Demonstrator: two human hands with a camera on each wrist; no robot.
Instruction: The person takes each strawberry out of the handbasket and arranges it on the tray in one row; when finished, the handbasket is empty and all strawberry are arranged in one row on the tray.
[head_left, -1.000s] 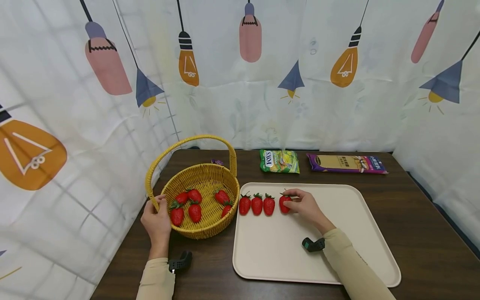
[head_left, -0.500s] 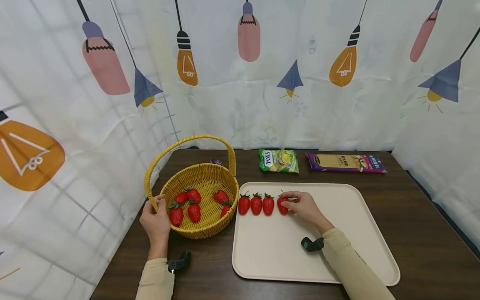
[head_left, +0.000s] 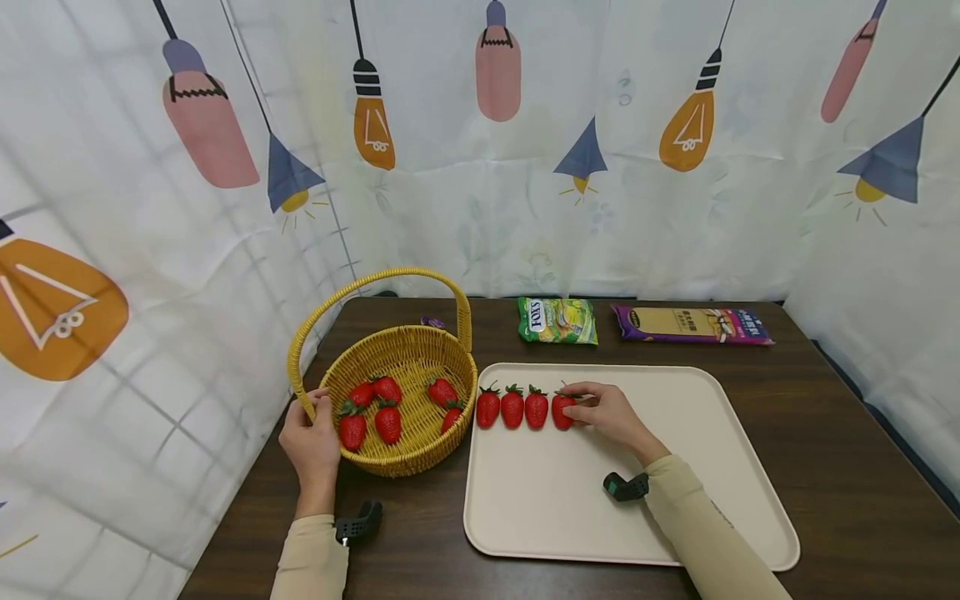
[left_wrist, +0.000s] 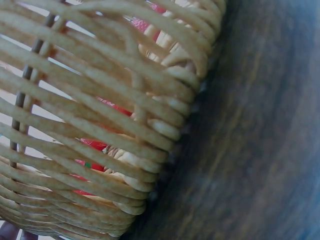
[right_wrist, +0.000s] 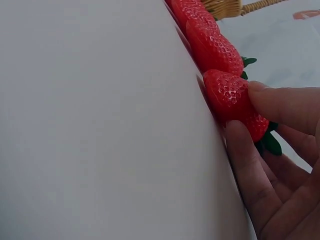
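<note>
My right hand (head_left: 611,417) pinches a red strawberry (head_left: 562,412) with a green leafy cap, low over the cream tray (head_left: 570,508). In the right wrist view, thumb and fingers lie on both sides of this strawberry (right_wrist: 232,97). To its left, three more strawberries (head_left: 512,408) stand side by side in a row along the tray's upper left. My left hand (head_left: 313,437) holds the yellow woven basket (head_left: 420,461) at its left rim, by the foot of the handle. Several strawberries (head_left: 387,423) lie inside. The left wrist view shows mostly the basket's woven wall (left_wrist: 90,105).
Behind the tray lie a green candy bag (head_left: 558,322) and a long purple packet (head_left: 693,325). A small purple wrapper (head_left: 433,323) shows behind the basket. The dark wooden table (head_left: 847,467) borders a printed curtain (head_left: 480,200) at the back and left.
My right hand has shifted the pinched strawberry slightly left, nearer the row of three. The left hand stays on the basket.
</note>
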